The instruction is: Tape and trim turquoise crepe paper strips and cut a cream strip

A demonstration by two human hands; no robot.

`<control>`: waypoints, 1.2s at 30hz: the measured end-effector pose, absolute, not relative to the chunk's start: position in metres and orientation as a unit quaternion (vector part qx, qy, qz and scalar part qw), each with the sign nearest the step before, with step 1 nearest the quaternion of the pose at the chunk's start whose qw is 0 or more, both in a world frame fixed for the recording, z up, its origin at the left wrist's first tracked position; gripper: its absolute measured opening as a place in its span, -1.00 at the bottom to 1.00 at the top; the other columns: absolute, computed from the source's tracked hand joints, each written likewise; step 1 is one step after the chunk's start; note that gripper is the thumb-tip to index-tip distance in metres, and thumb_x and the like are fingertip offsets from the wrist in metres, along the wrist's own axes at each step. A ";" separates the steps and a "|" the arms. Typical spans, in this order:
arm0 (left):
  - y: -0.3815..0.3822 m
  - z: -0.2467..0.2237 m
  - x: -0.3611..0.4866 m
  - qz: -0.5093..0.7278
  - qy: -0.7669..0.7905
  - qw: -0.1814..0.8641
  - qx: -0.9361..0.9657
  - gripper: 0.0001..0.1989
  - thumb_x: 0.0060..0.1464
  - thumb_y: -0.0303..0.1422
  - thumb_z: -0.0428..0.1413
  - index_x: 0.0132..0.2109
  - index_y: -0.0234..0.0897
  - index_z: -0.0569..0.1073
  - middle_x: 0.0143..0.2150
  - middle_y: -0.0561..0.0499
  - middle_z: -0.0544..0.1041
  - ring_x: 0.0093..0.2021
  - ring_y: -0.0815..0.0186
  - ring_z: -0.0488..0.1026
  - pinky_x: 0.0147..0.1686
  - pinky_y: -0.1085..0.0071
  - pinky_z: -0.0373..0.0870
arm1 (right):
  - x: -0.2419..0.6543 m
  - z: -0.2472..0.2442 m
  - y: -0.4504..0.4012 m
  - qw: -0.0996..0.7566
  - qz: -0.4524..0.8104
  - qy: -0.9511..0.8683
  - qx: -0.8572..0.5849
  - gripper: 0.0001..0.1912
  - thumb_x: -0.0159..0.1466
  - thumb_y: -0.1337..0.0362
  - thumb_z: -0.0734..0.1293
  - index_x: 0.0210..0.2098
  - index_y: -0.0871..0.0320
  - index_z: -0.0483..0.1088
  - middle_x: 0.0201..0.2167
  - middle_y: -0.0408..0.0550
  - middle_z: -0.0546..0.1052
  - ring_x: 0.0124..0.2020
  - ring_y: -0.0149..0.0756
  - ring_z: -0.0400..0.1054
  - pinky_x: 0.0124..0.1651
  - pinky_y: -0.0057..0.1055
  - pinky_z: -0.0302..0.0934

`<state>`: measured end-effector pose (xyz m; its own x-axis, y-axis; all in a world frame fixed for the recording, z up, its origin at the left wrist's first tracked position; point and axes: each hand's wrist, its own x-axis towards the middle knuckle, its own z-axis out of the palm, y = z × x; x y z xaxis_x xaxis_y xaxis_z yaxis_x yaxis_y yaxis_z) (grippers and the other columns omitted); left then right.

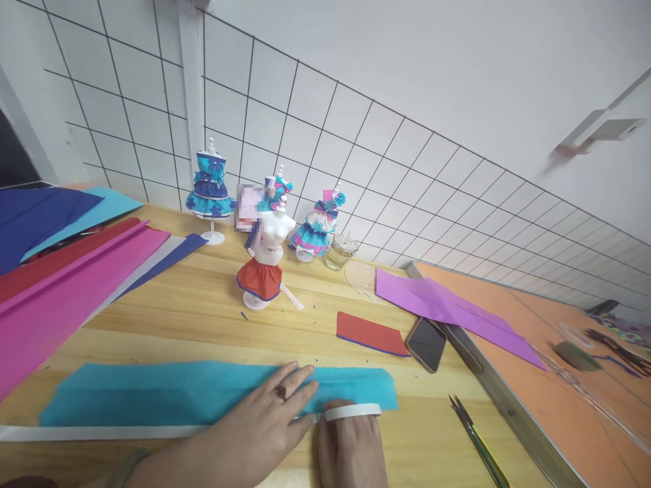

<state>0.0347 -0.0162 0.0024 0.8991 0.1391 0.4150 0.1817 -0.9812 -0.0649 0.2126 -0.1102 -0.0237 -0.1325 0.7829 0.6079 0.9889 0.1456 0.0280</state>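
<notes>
A long strip of turquoise crepe-like paper (152, 390) lies across the front of the table. My left hand (264, 423), a dark ring on one finger, rests flat on its lower edge with fingers spread. Just right of it, my right hand (353, 447) is curled around what looks like a roll of white tape (353, 411), seen as a thin curved band. Its palm side is hidden. A straight white strip (102, 432) runs along the paper's near edge and passes under my left hand.
Behind stand a small dress form in a red skirt (260, 278), several dressed forms and a glass (340, 251). Rightward lie red paper (371, 333), a phone (427, 344), purple paper (452, 308) and tweezers (478, 440). Coloured sheets (86, 271) cover the left.
</notes>
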 end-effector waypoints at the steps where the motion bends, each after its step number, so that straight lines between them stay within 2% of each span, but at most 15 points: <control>1: -0.016 0.003 0.035 -0.206 -0.082 0.046 -0.974 -0.78 0.20 -0.34 -0.03 -0.05 -0.21 0.42 0.13 -0.07 0.35 0.25 0.12 0.08 0.24 0.11 -0.09 | 0.213 -0.024 -0.110 0.244 -0.221 -0.715 -0.617 -0.86 0.15 0.41 0.18 -0.28 0.13 0.28 -0.47 -0.07 0.48 -0.48 -0.25 0.36 -0.39 -0.34 0.19; 6: -0.016 0.004 0.035 -0.225 -0.091 0.030 -0.970 -0.82 0.19 -0.34 -0.01 -0.13 -0.22 0.45 0.11 -0.08 0.37 0.25 0.11 0.07 0.25 0.08 -0.16 | 0.210 -0.028 -0.115 0.296 -0.187 -0.663 -0.662 -0.86 0.26 0.33 0.13 -0.23 0.12 0.27 -0.40 0.00 0.50 -0.37 -0.16 0.39 -0.28 -0.23 0.19; 9: -0.016 0.005 0.036 -0.229 -0.081 0.038 -0.969 -0.83 0.20 -0.33 -0.02 -0.20 -0.24 0.45 0.09 -0.06 0.38 0.23 0.12 0.10 0.26 0.10 -0.21 | 0.211 -0.032 -0.117 0.290 -0.201 -0.662 -0.661 -0.83 0.30 0.28 0.10 -0.17 0.13 0.26 -0.33 0.03 0.52 -0.30 -0.13 0.41 -0.18 -0.15 0.19; 12: -0.016 0.004 0.039 -0.226 -0.080 0.055 -0.969 -0.82 0.21 -0.32 -0.03 -0.22 -0.26 0.45 0.08 -0.07 0.39 0.23 0.09 0.10 0.25 0.09 -0.23 | 0.214 -0.038 -0.117 0.283 -0.218 -0.672 -0.649 -0.76 0.32 0.23 0.11 -0.08 0.19 0.24 -0.26 0.09 0.53 -0.15 -0.05 0.41 -0.01 0.02 0.12; 15: -0.019 0.003 0.043 -0.220 -0.075 0.085 -0.969 -0.81 0.21 -0.32 -0.03 -0.19 -0.28 0.45 0.09 -0.09 0.38 0.22 0.07 0.12 0.25 0.07 -0.23 | 0.220 -0.042 -0.115 0.258 -0.232 -0.683 -0.642 -0.65 0.31 0.19 0.13 0.02 0.27 0.20 -0.18 0.17 0.52 -0.03 0.04 0.35 0.03 0.11 0.09; 18: -0.021 0.003 0.047 -0.217 -0.071 0.103 -0.968 -0.78 0.23 -0.31 -0.07 -0.15 -0.27 0.44 0.10 -0.06 0.38 0.20 0.10 0.15 0.24 0.09 -0.22 | 0.229 -0.044 -0.113 0.208 -0.265 -0.722 -0.605 -0.64 0.30 0.22 0.15 0.04 0.27 0.22 -0.15 0.12 0.53 -0.05 0.02 0.38 -0.03 0.05 0.18; 20: -0.022 0.003 0.049 -0.216 -0.074 0.103 -0.968 -0.77 0.24 -0.30 -0.09 -0.14 -0.25 0.43 0.10 -0.05 0.38 0.19 0.11 0.17 0.23 0.10 -0.20 | 0.234 -0.046 -0.112 0.203 -0.276 -0.735 -0.585 -0.65 0.31 0.23 0.14 0.03 0.24 0.24 -0.17 0.07 0.55 -0.09 0.00 0.41 -0.07 0.02 0.22; 26: -0.021 0.006 0.050 -0.205 -0.076 0.092 -0.971 -0.75 0.24 -0.31 -0.11 -0.11 -0.26 0.43 0.10 -0.06 0.38 0.20 0.12 0.16 0.22 0.10 -0.18 | 0.239 -0.057 -0.110 0.297 -0.218 -0.704 -0.607 -0.68 0.32 0.18 0.10 0.02 0.02 0.29 -0.18 0.00 0.54 -0.11 -0.02 0.42 -0.18 -0.07 0.34; 31: -0.021 0.007 0.053 -0.206 -0.083 0.084 -0.971 -0.77 0.22 -0.32 -0.07 -0.15 -0.25 0.46 0.10 -0.06 0.38 0.20 0.12 0.15 0.22 0.11 -0.15 | 0.251 -0.063 -0.110 0.307 -0.176 -0.715 -0.603 -0.65 0.30 0.10 0.13 0.01 0.03 0.31 -0.18 0.00 0.53 -0.14 -0.09 0.44 -0.23 -0.22 0.39; 36: -0.021 0.010 0.056 -0.195 -0.087 0.076 -0.974 -0.76 0.22 -0.35 -0.08 -0.07 -0.24 0.43 0.11 -0.05 0.37 0.23 0.14 0.11 0.23 0.15 -0.15 | 0.252 -0.070 -0.113 0.330 -0.160 -0.714 -0.597 -0.54 0.27 0.16 0.17 0.15 0.08 0.18 -0.12 0.05 0.51 -0.06 -0.06 0.40 -0.19 -0.23 0.40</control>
<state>0.0563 -0.0212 0.0104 0.9092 0.1397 0.3923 0.1991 -0.9732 -0.1150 0.2518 -0.1133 -0.0700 -0.0708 0.7462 0.6619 0.9575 0.2367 -0.1645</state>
